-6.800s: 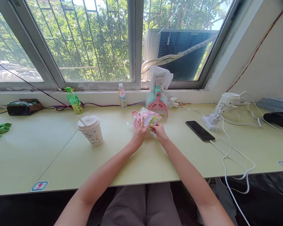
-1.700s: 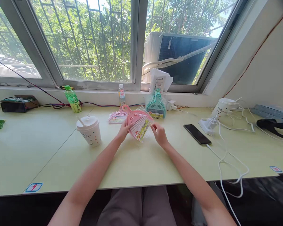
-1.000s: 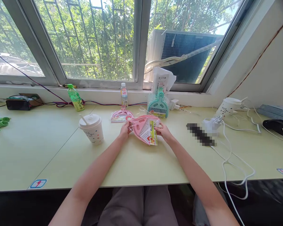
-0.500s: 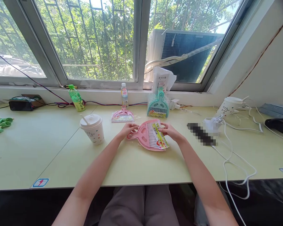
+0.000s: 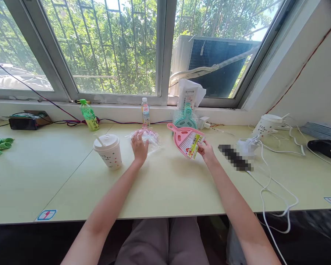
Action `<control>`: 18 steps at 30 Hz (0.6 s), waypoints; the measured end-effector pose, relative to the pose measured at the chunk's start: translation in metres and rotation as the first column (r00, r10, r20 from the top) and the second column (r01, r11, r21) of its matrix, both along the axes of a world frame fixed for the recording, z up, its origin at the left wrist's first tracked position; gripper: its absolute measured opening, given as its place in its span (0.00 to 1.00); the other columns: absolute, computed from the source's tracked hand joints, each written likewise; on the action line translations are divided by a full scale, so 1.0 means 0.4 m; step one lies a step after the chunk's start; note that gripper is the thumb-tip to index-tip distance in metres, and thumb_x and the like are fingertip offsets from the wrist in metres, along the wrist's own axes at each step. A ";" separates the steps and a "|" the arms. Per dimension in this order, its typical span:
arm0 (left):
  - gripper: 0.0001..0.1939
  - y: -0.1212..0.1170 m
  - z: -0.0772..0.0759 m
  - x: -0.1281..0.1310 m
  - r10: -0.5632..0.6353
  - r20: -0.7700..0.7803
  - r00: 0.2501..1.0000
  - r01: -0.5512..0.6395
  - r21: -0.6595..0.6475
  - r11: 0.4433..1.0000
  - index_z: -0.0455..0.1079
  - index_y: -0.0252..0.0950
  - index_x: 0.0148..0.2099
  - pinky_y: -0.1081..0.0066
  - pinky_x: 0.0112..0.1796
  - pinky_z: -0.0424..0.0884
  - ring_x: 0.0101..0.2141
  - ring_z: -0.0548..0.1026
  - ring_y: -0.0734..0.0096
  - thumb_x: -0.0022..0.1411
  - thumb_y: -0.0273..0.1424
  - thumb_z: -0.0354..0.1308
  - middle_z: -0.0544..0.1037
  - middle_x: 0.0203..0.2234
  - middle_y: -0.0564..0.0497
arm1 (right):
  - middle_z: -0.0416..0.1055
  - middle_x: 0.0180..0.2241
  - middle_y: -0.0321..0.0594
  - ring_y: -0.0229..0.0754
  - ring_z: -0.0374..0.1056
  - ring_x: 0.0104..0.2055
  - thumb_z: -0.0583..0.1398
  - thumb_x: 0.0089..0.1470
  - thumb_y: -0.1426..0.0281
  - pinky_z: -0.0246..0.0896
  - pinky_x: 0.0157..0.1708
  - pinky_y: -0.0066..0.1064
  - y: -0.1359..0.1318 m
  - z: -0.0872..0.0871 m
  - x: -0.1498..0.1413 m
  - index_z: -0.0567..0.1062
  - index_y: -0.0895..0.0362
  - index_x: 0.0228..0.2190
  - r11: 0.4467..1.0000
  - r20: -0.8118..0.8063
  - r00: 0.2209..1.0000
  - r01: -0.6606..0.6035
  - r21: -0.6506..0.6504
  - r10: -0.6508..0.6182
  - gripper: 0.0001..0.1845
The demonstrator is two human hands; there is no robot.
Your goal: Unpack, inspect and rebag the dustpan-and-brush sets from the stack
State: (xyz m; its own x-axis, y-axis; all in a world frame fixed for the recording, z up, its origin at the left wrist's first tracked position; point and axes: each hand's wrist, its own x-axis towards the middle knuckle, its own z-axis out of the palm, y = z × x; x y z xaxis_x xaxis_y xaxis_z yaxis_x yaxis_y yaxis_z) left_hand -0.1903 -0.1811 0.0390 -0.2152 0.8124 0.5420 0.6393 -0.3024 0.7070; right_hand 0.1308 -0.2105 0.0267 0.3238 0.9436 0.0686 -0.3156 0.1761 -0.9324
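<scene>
A pink dustpan-and-brush set point(image 5: 182, 139) with a yellow-green label is tilted above the table, its handle pointing up and left. My right hand point(image 5: 206, 150) grips it by the labelled wide edge, fingers closed. My left hand point(image 5: 139, 148) rests on a crumpled clear plastic bag point(image 5: 153, 146), fingers and thumb apart. Under and behind that bag lies another pink dustpan-and-brush set point(image 5: 145, 129), partly covered. Several teal dustpan-and-brush sets point(image 5: 186, 117) stand stacked by the window, their lower part hidden behind the held pink set.
A lidded paper cup point(image 5: 108, 152) with a straw stands left of my left arm. Two bottles, a green one point(image 5: 89, 117) and a clear one point(image 5: 145, 112), stand along the wall. White cables point(image 5: 267, 187), another cup point(image 5: 265, 127) and a blurred-out dark object point(image 5: 235, 157) occupy the right.
My right hand has lifted the pink set up and to the right. My left hand has let go of its handle end and moved left onto the plastic bag, now over the other pink set.
</scene>
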 end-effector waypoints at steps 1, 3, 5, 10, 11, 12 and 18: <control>0.22 -0.015 -0.002 0.032 -0.189 0.093 0.978 0.196 -0.072 0.978 0.60 0.39 0.59 0.54 0.53 0.65 0.57 0.65 0.54 0.64 0.37 0.52 0.68 0.55 0.40 | 0.78 0.34 0.37 0.42 0.75 0.33 0.68 0.37 0.69 0.73 0.35 0.35 -0.005 0.003 -0.021 0.69 0.53 0.38 0.999 0.011 0.999 -0.050 0.002 0.050 0.23; 0.24 -0.041 -0.012 0.093 -0.440 0.413 0.797 0.561 -0.236 0.794 0.59 0.38 0.60 0.58 0.44 0.72 0.46 0.74 0.58 0.66 0.43 0.46 0.75 0.46 0.41 | 0.78 0.35 0.38 0.42 0.75 0.34 0.69 0.38 0.66 0.73 0.35 0.34 -0.018 0.011 -0.061 0.70 0.53 0.40 0.983 0.061 0.981 -0.184 -0.007 0.184 0.25; 0.25 -0.056 -0.027 0.133 -0.480 0.630 0.610 0.736 -0.225 0.639 0.58 0.39 0.59 0.62 0.40 0.74 0.42 0.76 0.61 0.64 0.44 0.50 0.75 0.47 0.44 | 0.78 0.36 0.39 0.42 0.75 0.34 0.69 0.40 0.64 0.72 0.35 0.32 -0.030 0.017 -0.087 0.71 0.53 0.42 0.945 0.157 0.932 -0.321 -0.068 0.328 0.25; 0.18 -0.037 -0.055 0.126 -0.262 0.699 0.665 0.586 -0.270 0.764 0.66 0.36 0.47 0.68 0.35 0.72 0.38 0.76 0.65 0.62 0.43 0.52 0.77 0.41 0.45 | 0.76 0.24 0.41 0.37 0.70 0.22 0.66 0.45 0.59 0.64 0.21 0.25 -0.029 0.016 -0.053 0.77 0.59 0.30 0.833 0.406 0.743 -0.377 -0.405 0.533 0.16; 0.18 -0.028 -0.058 0.117 -0.238 0.698 0.675 0.565 -0.283 0.775 0.67 0.36 0.46 0.68 0.35 0.72 0.37 0.76 0.65 0.62 0.44 0.50 0.77 0.40 0.46 | 0.75 0.23 0.42 0.36 0.69 0.20 0.66 0.45 0.59 0.61 0.18 0.24 -0.024 0.015 -0.029 0.77 0.60 0.28 0.849 0.423 0.755 -0.336 -0.407 0.501 0.16; 0.19 -0.021 -0.061 0.109 -0.219 0.702 0.677 0.556 -0.293 0.778 0.68 0.37 0.46 0.68 0.35 0.72 0.37 0.76 0.65 0.63 0.45 0.49 0.77 0.39 0.46 | 0.75 0.24 0.43 0.35 0.68 0.19 0.66 0.45 0.58 0.58 0.16 0.23 -0.018 0.014 -0.001 0.76 0.60 0.28 0.891 0.431 0.801 -0.266 -0.367 0.416 0.17; 0.19 -0.021 -0.064 0.109 -0.240 0.688 0.685 0.569 -0.299 0.766 0.68 0.36 0.43 0.66 0.38 0.71 0.38 0.75 0.64 0.63 0.47 0.48 0.77 0.38 0.47 | 0.76 0.34 0.51 0.42 0.74 0.29 0.43 0.57 0.44 0.65 0.21 0.28 -0.017 0.022 0.174 0.74 0.58 0.38 0.941 0.223 0.931 0.318 -0.113 -0.288 0.34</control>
